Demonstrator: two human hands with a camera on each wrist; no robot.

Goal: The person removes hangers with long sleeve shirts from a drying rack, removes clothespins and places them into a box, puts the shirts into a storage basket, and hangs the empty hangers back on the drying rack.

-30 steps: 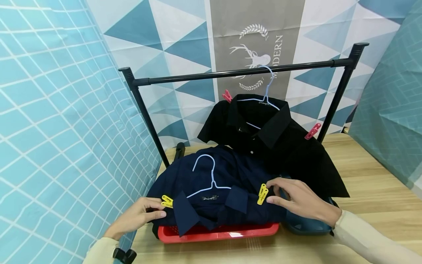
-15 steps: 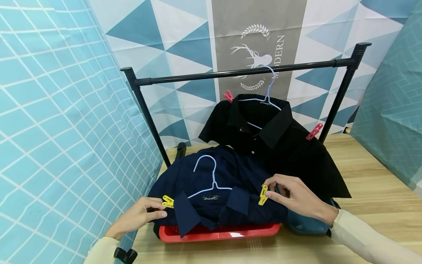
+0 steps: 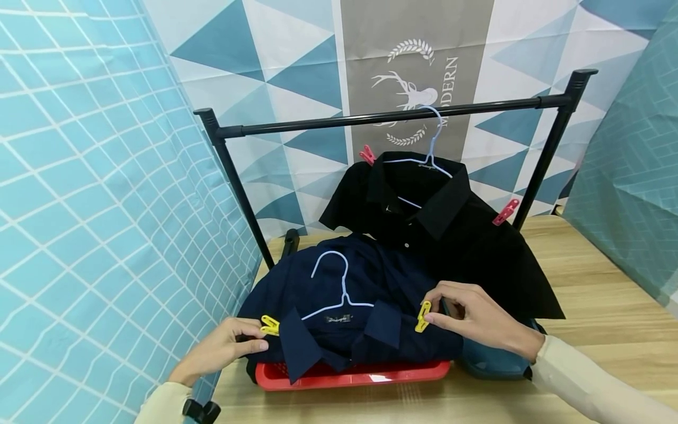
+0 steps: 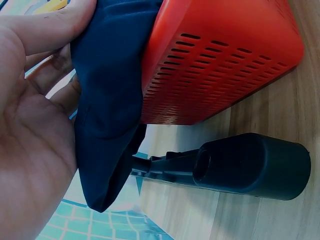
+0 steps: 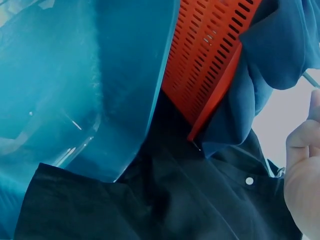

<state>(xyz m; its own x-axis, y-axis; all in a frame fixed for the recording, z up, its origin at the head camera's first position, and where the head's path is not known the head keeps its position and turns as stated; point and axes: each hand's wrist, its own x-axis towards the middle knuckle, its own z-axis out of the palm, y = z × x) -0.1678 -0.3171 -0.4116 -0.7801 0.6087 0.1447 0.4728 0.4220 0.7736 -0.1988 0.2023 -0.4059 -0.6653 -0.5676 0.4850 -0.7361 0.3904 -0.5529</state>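
Observation:
A navy collared shirt (image 3: 339, 341) lies over a red basket (image 3: 355, 377), with a pale blue wire hanger (image 3: 343, 288) in its neck. At the shirt's left shoulder my left hand (image 3: 225, 347) pinches the cloth, thumb in front, fingertips beside a yellow clothespin (image 3: 270, 325). My right hand (image 3: 471, 312) pinches a second yellow clothespin (image 3: 422, 317) on the right shoulder. In the left wrist view, the thumb of the left hand (image 4: 40, 130) lies against the navy cloth (image 4: 110, 80). Only part of the right hand (image 5: 306, 165) shows in the right wrist view, its fingertips out of frame.
Behind, a black shirt (image 3: 445, 229) hangs by its hanger from a black rack bar (image 3: 339, 121), with pink clothespins (image 3: 505, 212) at its shoulders. A blue basin (image 3: 492, 359) stands right of the basket. The rack's dark foot (image 4: 250, 165) rests left of the basket.
My right thumb has come in against the right yellow clothespin, which has turned slightly and looks narrower. My left hand keeps its hold, and the view has shifted a little.

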